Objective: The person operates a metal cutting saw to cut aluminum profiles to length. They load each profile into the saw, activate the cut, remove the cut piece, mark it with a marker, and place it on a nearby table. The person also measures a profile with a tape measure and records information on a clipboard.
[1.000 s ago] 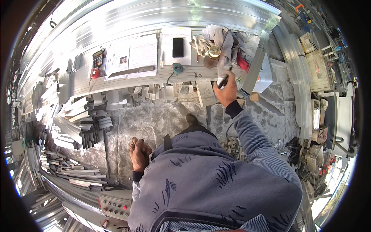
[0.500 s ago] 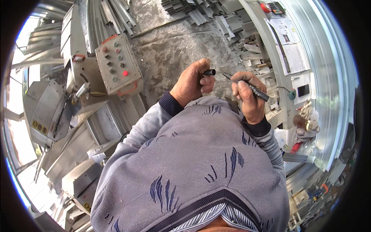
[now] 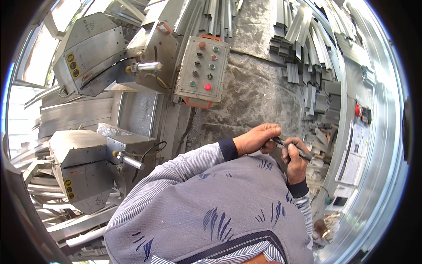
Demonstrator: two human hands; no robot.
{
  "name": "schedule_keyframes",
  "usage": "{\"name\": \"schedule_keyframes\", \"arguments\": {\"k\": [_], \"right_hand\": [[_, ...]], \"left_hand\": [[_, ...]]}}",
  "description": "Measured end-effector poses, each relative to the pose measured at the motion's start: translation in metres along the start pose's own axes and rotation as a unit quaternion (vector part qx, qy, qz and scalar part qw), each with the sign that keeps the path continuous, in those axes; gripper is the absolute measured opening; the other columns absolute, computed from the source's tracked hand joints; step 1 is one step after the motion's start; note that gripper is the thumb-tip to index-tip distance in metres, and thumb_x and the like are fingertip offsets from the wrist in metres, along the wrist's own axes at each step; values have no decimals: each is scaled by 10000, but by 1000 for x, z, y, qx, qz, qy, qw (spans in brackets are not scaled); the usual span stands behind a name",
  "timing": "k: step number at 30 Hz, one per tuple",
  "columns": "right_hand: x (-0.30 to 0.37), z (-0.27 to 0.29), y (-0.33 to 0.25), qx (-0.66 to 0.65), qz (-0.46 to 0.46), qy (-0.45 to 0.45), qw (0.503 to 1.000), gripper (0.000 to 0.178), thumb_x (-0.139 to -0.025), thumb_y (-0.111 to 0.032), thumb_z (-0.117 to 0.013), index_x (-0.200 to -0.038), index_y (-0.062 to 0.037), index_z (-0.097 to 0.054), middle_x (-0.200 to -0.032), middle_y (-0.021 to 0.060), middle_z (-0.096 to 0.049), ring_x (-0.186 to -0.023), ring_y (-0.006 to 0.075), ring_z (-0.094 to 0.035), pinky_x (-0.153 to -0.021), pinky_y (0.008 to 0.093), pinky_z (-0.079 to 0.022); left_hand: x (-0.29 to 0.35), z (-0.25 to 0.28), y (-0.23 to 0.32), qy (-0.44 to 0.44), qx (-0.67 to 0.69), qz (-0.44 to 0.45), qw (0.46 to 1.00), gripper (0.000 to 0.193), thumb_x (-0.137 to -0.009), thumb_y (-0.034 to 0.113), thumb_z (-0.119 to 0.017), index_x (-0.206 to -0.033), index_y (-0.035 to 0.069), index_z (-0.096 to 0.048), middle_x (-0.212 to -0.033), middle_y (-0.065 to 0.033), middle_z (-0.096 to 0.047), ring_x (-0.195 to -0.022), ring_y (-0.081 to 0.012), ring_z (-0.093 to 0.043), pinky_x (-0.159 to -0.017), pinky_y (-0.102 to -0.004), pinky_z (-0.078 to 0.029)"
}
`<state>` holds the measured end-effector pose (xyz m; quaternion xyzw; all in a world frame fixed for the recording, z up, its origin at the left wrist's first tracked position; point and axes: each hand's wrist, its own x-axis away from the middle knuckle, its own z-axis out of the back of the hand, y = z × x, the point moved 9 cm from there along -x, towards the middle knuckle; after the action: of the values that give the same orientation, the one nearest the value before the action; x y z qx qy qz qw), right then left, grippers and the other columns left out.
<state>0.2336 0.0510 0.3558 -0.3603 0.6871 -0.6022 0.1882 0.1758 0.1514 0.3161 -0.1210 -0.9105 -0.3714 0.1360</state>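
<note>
In front of my torso, my right hand (image 3: 295, 159) is closed around a black marker pen (image 3: 304, 154), its rear end sticking out to the right past the fingers. My left hand (image 3: 257, 138) meets the pen's front end with thumb and fingers pinched together. The black cap, seen in the left hand a moment earlier, is now mostly hidden by those fingers. A short dark length shows between the two hands; whether the cap sits fully on the tip cannot be made out.
A control box (image 3: 202, 70) with coloured buttons stands ahead, beside two metal machine heads (image 3: 90, 55) on the left. Stacked metal profiles (image 3: 301, 28) lie far right. Papers (image 3: 353, 154) and a red round object (image 3: 358, 110) rest on the right-hand bench.
My hands have come together, bringing the cap and the marker's tip to each other. The view has turned right and shifted left, showing more of the machines.
</note>
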Motion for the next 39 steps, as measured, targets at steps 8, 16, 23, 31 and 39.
{"name": "schedule_keyframes", "arguments": {"k": [8, 16, 23, 31, 39], "right_hand": [[-71, 18, 10, -20, 22, -46, 998, 187, -993, -214, -580, -1020, -59, -478, -699, 35, -544, -562, 83, -469, -517, 218, -380], [-171, 40, -12, -47, -30, -133, 990, 150, -985, -115, -626, -1066, -4, -567, -761, 65, -641, -632, 101, -568, -590, 239, -470], [-238, 66, -55, 161, 85, -153, 971, 174, -879, -109, -715, -1012, 4, -722, -831, 55, -682, -722, 108, -627, -637, 255, -495], [-268, 45, -76, 389, 292, -197, 851, 173, -859, -188, -737, -961, -75, -653, -814, 83, -619, -701, 285, -653, -606, 406, -525], [-306, 32, -16, -11, -175, -243, 954, 173, -989, -243, -637, -960, -73, -618, -700, 20, -582, -531, 149, -527, -490, 286, -416]], "left_hand": [[-52, 20, 28, 9, -38, -64, 997, 310, -1094, 405, -425, -1027, 111, -499, -681, 34, -416, -561, -79, -417, -524, -237, -365], [-113, 45, 89, 113, -24, -119, 986, 193, -1056, 257, -555, -991, 91, -481, -739, 16, -504, -638, -77, -479, -587, -238, -417], [-129, 73, 134, 261, -110, -141, 949, 197, -1049, 209, -558, -910, 86, -491, -715, 17, -515, -617, -69, -476, -562, -238, -413], [-146, 83, 172, 416, -356, -173, 819, 253, -1043, 197, -507, -908, -7, -573, -710, -34, -542, -662, -97, -464, -592, -289, -419], [-158, 88, 224, 379, -374, -240, 811, 203, -938, 53, -412, -939, 6, -610, -687, 71, -406, -629, -30, -336, -549, -231, -336]]}}
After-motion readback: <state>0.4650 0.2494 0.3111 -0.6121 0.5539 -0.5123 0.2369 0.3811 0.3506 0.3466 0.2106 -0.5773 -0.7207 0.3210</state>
